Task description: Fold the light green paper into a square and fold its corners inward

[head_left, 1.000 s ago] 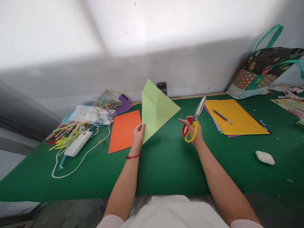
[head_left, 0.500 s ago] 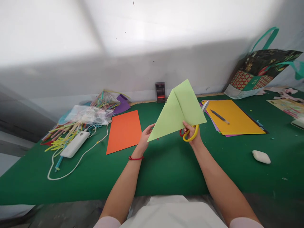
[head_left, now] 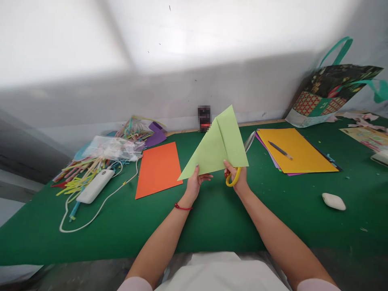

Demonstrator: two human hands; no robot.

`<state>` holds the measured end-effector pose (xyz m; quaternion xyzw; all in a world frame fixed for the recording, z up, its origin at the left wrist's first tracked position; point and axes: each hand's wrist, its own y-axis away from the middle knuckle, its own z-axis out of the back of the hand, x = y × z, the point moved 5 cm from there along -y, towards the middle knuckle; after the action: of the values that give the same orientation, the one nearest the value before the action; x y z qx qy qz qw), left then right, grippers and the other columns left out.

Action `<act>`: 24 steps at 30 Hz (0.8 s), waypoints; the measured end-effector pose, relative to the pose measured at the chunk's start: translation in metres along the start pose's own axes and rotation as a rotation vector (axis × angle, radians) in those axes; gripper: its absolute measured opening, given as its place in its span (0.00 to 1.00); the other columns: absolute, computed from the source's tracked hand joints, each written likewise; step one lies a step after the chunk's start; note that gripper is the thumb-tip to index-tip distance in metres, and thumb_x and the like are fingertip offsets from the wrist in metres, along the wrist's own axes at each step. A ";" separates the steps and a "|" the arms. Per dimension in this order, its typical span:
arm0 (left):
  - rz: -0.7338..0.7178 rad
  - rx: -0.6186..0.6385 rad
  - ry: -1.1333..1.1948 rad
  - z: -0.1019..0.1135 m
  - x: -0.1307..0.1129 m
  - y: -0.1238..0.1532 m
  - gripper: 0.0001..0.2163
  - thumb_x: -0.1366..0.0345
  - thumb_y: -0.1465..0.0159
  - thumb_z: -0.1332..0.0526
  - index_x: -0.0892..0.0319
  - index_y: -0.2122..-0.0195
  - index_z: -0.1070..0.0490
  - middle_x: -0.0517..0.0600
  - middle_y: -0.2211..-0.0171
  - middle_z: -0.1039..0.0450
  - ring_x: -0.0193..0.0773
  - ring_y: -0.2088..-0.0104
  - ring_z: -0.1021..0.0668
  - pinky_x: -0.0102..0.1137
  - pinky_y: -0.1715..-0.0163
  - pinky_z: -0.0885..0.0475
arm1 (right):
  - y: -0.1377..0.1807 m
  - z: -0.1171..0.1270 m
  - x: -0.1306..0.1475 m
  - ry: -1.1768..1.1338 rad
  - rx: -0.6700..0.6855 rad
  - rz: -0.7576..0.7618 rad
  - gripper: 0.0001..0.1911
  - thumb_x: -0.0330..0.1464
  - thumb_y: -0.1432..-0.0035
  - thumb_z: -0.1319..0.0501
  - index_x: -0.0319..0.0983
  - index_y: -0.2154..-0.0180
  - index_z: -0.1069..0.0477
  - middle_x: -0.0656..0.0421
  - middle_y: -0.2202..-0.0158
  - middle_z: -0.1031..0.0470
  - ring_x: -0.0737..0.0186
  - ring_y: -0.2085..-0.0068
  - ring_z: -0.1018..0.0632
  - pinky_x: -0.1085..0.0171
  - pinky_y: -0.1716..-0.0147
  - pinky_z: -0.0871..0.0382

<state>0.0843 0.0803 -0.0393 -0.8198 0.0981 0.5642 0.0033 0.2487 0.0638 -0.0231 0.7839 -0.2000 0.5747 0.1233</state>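
Between my hands, above the table, is a folded sheet of light green paper (head_left: pixel 212 147), slanted on one side with a strip along its right. My left hand (head_left: pixel 195 184) grips its lower edge, thumb on top and fingers underneath. At the lower right, my right hand (head_left: pixel 236 176) pinches the paper with the thumb in front. The same hand also carries scissors with yellow handles (head_left: pixel 233 178), whose blades point up behind the sheet, partly hidden by it.
Orange paper (head_left: pixel 159 169) lies left on the green table (head_left: pixel 212 226). Yellow paper (head_left: pixel 297 149) with a pen (head_left: pixel 280 150) tops a stack at right. A white power bank (head_left: pixel 95 186) with cable, paper strips (head_left: pixel 87 161), a white case (head_left: pixel 333 201) and a bag (head_left: pixel 327 93) surround.
The green paper has shifted left and slightly down, with the scissors moving along. My left hand has slid right along the lower edge, its thumb now on the front of the paper.
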 end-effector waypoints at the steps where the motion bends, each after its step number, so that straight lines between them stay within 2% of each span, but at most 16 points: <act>1: -0.025 -0.019 -0.013 0.001 -0.001 0.001 0.25 0.48 0.45 0.37 0.64 0.55 0.32 0.56 0.65 0.21 0.41 0.74 0.20 0.33 0.73 0.28 | 0.001 -0.001 -0.001 -0.001 0.003 -0.001 0.21 0.46 0.63 0.30 0.40 0.77 0.37 0.67 0.88 0.37 0.68 0.86 0.34 0.66 0.86 0.39; 3: -0.055 -0.001 -0.050 -0.002 -0.003 0.003 0.25 0.50 0.47 0.35 0.64 0.56 0.31 0.55 0.65 0.21 0.39 0.75 0.21 0.33 0.72 0.27 | 0.002 -0.002 -0.002 0.002 0.005 -0.003 0.21 0.46 0.63 0.30 0.40 0.77 0.37 0.66 0.88 0.37 0.68 0.86 0.34 0.66 0.86 0.38; 5: -0.046 0.068 -0.094 -0.009 -0.001 0.006 0.24 0.49 0.47 0.35 0.64 0.57 0.29 0.56 0.66 0.20 0.40 0.74 0.21 0.34 0.71 0.27 | 0.004 -0.003 -0.003 0.002 0.010 0.001 0.23 0.48 0.63 0.30 0.41 0.76 0.37 0.66 0.88 0.36 0.67 0.86 0.34 0.65 0.85 0.38; 9: -0.029 0.184 -0.159 -0.022 0.004 0.011 0.25 0.45 0.47 0.37 0.62 0.60 0.27 0.58 0.65 0.20 0.47 0.67 0.19 0.38 0.68 0.25 | 0.007 -0.009 -0.005 0.012 0.056 0.006 0.25 0.50 0.65 0.31 0.41 0.75 0.38 0.66 0.87 0.35 0.66 0.85 0.33 0.65 0.85 0.37; 13: -0.057 0.116 -0.153 -0.030 -0.001 0.006 0.24 0.45 0.47 0.38 0.59 0.59 0.26 0.55 0.69 0.20 0.50 0.63 0.19 0.43 0.64 0.24 | 0.008 -0.011 0.001 0.047 0.092 0.041 0.25 0.50 0.64 0.30 0.41 0.76 0.38 0.65 0.86 0.34 0.67 0.85 0.33 0.64 0.84 0.36; 15: -0.076 0.091 -0.178 -0.034 -0.009 -0.001 0.20 0.45 0.47 0.37 0.58 0.64 0.24 0.53 0.73 0.21 0.50 0.65 0.19 0.43 0.64 0.24 | 0.007 -0.010 0.006 0.076 0.126 0.044 0.24 0.50 0.62 0.31 0.41 0.75 0.37 0.65 0.88 0.35 0.66 0.85 0.33 0.64 0.84 0.36; 18: -0.149 0.057 -0.221 -0.041 -0.028 -0.018 0.20 0.45 0.43 0.41 0.58 0.74 0.24 0.53 0.78 0.22 0.48 0.67 0.19 0.41 0.62 0.24 | 0.006 -0.010 0.013 0.020 0.179 0.018 0.25 0.50 0.59 0.32 0.41 0.66 0.36 0.65 0.84 0.31 0.65 0.84 0.31 0.65 0.84 0.34; 21: -0.227 -0.038 -0.229 -0.039 -0.053 -0.036 0.23 0.46 0.39 0.46 0.58 0.78 0.25 0.54 0.76 0.22 0.47 0.67 0.19 0.42 0.60 0.26 | 0.005 -0.009 0.015 -0.061 0.178 -0.017 0.29 0.51 0.59 0.33 0.43 0.61 0.39 0.63 0.76 0.25 0.67 0.85 0.31 0.66 0.86 0.34; 24: -0.283 -0.081 -0.243 -0.034 -0.075 -0.046 0.23 0.48 0.37 0.48 0.58 0.79 0.25 0.54 0.74 0.22 0.46 0.66 0.19 0.42 0.59 0.26 | 0.004 -0.013 0.005 -0.048 0.211 -0.077 0.27 0.53 0.55 0.37 0.42 0.63 0.40 0.68 0.82 0.31 0.71 0.88 0.37 0.70 0.90 0.41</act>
<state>0.0978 0.1327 0.0376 -0.7508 -0.0420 0.6563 0.0616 0.2368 0.0648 -0.0140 0.8132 -0.1110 0.5684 0.0571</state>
